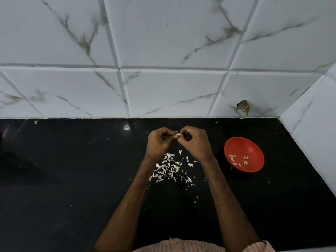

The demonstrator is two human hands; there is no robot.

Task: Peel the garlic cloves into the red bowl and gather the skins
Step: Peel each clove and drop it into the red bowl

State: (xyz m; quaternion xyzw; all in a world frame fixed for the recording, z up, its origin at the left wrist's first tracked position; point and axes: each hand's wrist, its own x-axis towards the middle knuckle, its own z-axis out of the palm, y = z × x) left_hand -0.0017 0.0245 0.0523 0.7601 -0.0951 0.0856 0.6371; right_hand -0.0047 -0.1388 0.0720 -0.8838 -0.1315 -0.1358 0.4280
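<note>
Nearest the camera, my striped shirt (181,246) shows at the bottom edge, and both bare forearms reach forward over the black counter (72,179).

Between the forearms, a loose scatter of white garlic skins (169,168) lies on the counter. It is densest just below my wrists, with stray flakes trailing back toward me.

To the right of the skins and apart from them, the red bowl (241,144) sits upright on the counter. Several peeled cloves (234,160) lie in its near side.

Above the skins, my 2 hands meet fingertip to fingertip. My left hand (159,140) is curled, thumb and fingertips pinching 1 end of a small garlic clove (178,134). My right hand (194,140) is curled likewise and pinches the other end. The clove is held clear of the counter, and only a pale tip shows between the fingers.

Farthest off, the white marbled tile wall (163,88) rises from the counter's back edge. A brown scrap (243,106) clings to it low on the right.
</note>
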